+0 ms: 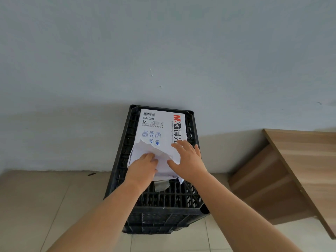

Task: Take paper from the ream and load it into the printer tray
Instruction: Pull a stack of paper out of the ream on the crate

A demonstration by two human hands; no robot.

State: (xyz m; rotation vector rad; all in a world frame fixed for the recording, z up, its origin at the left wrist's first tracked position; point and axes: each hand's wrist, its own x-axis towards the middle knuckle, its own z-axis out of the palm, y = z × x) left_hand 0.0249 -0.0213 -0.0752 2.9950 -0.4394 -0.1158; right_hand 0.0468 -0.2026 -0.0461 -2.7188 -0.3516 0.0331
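One ream: the ream (160, 128) lies flat on top of a black crate (163, 202) that stands on the floor against the wall (163, 51); its far end is intact and its near end is torn open.
Wrapper: white with red and dark lettering, a barcode and small blue icons, all upside down from this side; at the near end it is ripped into crumpled flaps (154, 151) that stand up from the stack.
Left hand: the left hand (143, 166) has its fingers curled into the torn flaps and grips the wrapper, probably to peel it back and bare the sheets.
Right hand: the right hand (187, 159) lies on the ream's near right part with fingers spread and fairly straight, pressing rather than clasping; this most likely steadies the pack so it does not slide on the crate while the other hand pulls.
Paper: loose sheets may show under the flaps, but sheet and wrapper are both white and I cannot tell them apart here.
Scrap: a small grey strip (161, 185) hangs just below the open end.
Crate: latticed and dark, it lifts the ream off the tiled floor (45, 200) to an easier reach.
Desk: a wooden desk (298, 160) stands to the right, well apart from the crate.
Printer: no printer or tray is in view.
Stage: early, I judge; no paper is out yet.
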